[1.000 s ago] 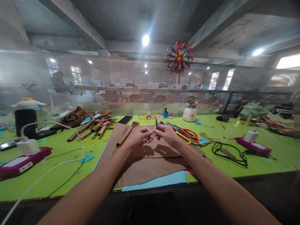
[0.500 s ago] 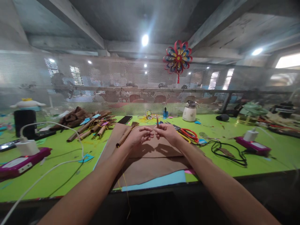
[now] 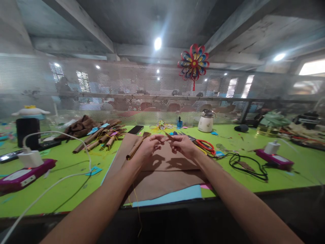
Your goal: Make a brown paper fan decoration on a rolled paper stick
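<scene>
My right hand [image 3: 184, 145], at the middle of the table, pinches a thin brown strip [image 3: 169, 136] between thumb and fingertips. The strip tilts up and to the left. Facing it is my left hand [image 3: 151, 146], its fingers loosely bent and apart, the fingertips close to the strip's end. Whether they touch it is not clear. Beneath both hands lies a brown sheet [image 3: 157, 186] over a light blue one [image 3: 172, 197]. A rolled brown tube [image 3: 134, 149] with yellow thread rests beside my left wrist.
Brown tubes [image 3: 104, 137] with yellow threads lie at left, near crumpled brown cloth [image 3: 82, 127]. Red-handled scissors [image 3: 206, 145] and a black cable [image 3: 247, 169] are at right. A white cable [image 3: 87, 152] arches over the left side. A pale jug [image 3: 205, 122] stands behind.
The brown strip in my right hand has tipped from upright to leaning left, towards my left fingertips. My right-hand fingers have shifted slightly, and my left fingers have spread and risen a little.
</scene>
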### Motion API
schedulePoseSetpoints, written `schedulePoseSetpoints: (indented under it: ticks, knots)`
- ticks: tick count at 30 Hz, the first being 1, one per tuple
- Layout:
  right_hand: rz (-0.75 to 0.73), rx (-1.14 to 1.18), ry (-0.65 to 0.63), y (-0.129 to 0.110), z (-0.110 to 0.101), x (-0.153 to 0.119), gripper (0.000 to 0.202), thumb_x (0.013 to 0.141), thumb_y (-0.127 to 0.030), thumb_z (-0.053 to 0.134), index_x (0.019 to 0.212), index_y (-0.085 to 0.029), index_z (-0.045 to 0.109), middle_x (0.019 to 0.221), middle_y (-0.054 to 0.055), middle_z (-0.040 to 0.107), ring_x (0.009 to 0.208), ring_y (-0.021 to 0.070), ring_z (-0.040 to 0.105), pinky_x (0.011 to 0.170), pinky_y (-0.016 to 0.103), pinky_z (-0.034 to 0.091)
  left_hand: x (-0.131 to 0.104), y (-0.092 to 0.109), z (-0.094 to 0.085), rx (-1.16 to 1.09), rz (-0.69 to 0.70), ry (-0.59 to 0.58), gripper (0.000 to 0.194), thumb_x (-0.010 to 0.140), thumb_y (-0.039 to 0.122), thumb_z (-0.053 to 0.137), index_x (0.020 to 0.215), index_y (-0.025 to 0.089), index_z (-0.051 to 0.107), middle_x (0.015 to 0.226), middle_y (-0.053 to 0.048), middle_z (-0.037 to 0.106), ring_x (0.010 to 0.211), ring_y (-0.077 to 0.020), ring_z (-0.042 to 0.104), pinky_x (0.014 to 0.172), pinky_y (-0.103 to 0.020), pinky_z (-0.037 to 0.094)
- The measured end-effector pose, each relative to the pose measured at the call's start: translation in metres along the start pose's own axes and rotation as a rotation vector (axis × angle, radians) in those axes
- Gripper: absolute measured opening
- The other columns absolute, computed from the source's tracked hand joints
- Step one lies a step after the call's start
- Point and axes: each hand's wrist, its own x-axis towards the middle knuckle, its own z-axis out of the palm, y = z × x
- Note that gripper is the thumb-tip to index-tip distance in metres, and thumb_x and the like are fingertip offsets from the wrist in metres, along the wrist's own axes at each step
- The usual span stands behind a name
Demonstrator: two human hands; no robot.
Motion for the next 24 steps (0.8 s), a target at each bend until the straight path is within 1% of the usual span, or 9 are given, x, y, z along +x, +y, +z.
schedulePoseSetpoints:
  ticks: [3, 6, 9, 12, 14, 17, 19, 21, 24]
  knots:
    - [0.016, 0.001, -0.012, 0.001, -0.001, 0.001, 0.027, 0.058, -0.026, 0.075, 0.08, -0.011, 0.072, 0.049, -0.003, 0.058, 0.038, 0.0063, 0.045, 0.041, 0.021, 0.04, -0.001, 0.002, 0.002, 0.056, 0.048, -0.086, 0.028, 0.075, 0.025, 0.064, 0.101, 0.016, 0.068, 0.106, -0.011, 0.067, 0.097, -0.0201, 0.06, 0.076, -0.029, 0.047]
    - [0.055, -0.033, -0.048, 0.004, 0.0, 0.001, 0.019, 0.059, -0.025, 0.071, 0.071, -0.01, 0.071, 0.05, 0.001, 0.062, 0.036, 0.0069, 0.045, 0.038, 0.021, 0.039, -0.004, 0.006, 0.011, 0.232, 0.139, -0.181, 0.038, 0.075, 0.027, 0.065, 0.112, 0.016, 0.065, 0.111, -0.01, 0.067, 0.101, -0.0237, 0.061, 0.085, -0.034, 0.048]
    - [0.077, -0.083, -0.036, 0.009, 0.005, 0.001, 0.014, 0.06, -0.024, 0.065, 0.059, -0.01, 0.068, 0.051, 0.004, 0.064, 0.035, 0.0079, 0.046, 0.038, 0.022, 0.04, -0.007, 0.008, 0.021, 0.347, 0.218, -0.159, 0.035, 0.077, 0.031, 0.064, 0.108, 0.016, 0.066, 0.106, -0.009, 0.069, 0.097, -0.0246, 0.062, 0.085, -0.036, 0.049]
    - [0.108, -0.159, -0.018, 0.014, 0.009, 0.001, 0.015, 0.062, -0.023, 0.058, 0.054, -0.012, 0.065, 0.052, 0.005, 0.065, 0.035, 0.0081, 0.046, 0.039, 0.022, 0.041, -0.009, 0.007, 0.025, 0.346, 0.199, -0.142, 0.028, 0.085, 0.038, 0.054, 0.093, 0.017, 0.07, 0.091, -0.009, 0.071, 0.09, -0.0239, 0.064, 0.082, -0.036, 0.05]
    - [0.12, -0.246, -0.068, 0.015, 0.008, 0.001, 0.015, 0.064, -0.021, 0.055, 0.06, -0.012, 0.066, 0.055, 0.004, 0.067, 0.038, 0.0079, 0.047, 0.041, 0.022, 0.041, -0.007, 0.005, 0.021, 0.291, 0.146, -0.093, 0.029, 0.086, 0.04, 0.051, 0.084, 0.018, 0.068, 0.086, -0.009, 0.07, 0.087, -0.0233, 0.065, 0.079, -0.034, 0.051]
    - [0.107, -0.392, -0.143, 0.015, 0.002, 0.001, 0.019, 0.068, -0.023, 0.06, 0.079, -0.013, 0.071, 0.059, 0.002, 0.067, 0.044, 0.0081, 0.05, 0.046, 0.021, 0.041, -0.002, 0.002, 0.01, 0.159, 0.083, -0.003, 0.028, 0.086, 0.04, 0.049, 0.078, 0.018, 0.064, 0.09, -0.009, 0.069, 0.086, -0.0219, 0.065, 0.075, -0.033, 0.051]
    - [0.075, -0.438, -0.088, 0.013, -0.003, 0.002, 0.021, 0.069, -0.028, 0.065, 0.082, -0.013, 0.072, 0.059, 0.001, 0.065, 0.045, 0.0081, 0.05, 0.048, 0.021, 0.041, 0.001, 0.001, 0.003, 0.076, 0.052, 0.032, 0.027, 0.087, 0.04, 0.048, 0.079, 0.018, 0.064, 0.086, -0.009, 0.068, 0.082, -0.0199, 0.064, 0.074, -0.032, 0.051]
    - [0.027, -0.449, 0.04, 0.011, -0.009, 0.004, 0.021, 0.068, -0.034, 0.068, 0.068, -0.013, 0.069, 0.053, 0.0, 0.06, 0.044, 0.0082, 0.048, 0.048, 0.023, 0.04, 0.002, 0.0, 0.0, 0.037, 0.024, 0.066, 0.025, 0.086, 0.038, 0.05, 0.081, 0.018, 0.064, 0.079, -0.007, 0.067, 0.077, -0.0174, 0.063, 0.072, -0.03, 0.051]
    - [-0.05, -0.492, 0.204, 0.01, -0.014, 0.007, 0.033, 0.067, -0.038, 0.068, 0.046, -0.015, 0.056, 0.044, -0.001, 0.052, 0.044, 0.0091, 0.046, 0.05, 0.025, 0.04, 0.0, 0.0, 0.001, 0.053, -0.033, 0.083, 0.021, 0.085, 0.035, 0.054, 0.08, 0.017, 0.064, 0.077, -0.006, 0.065, 0.071, -0.0153, 0.062, 0.065, -0.026, 0.049]
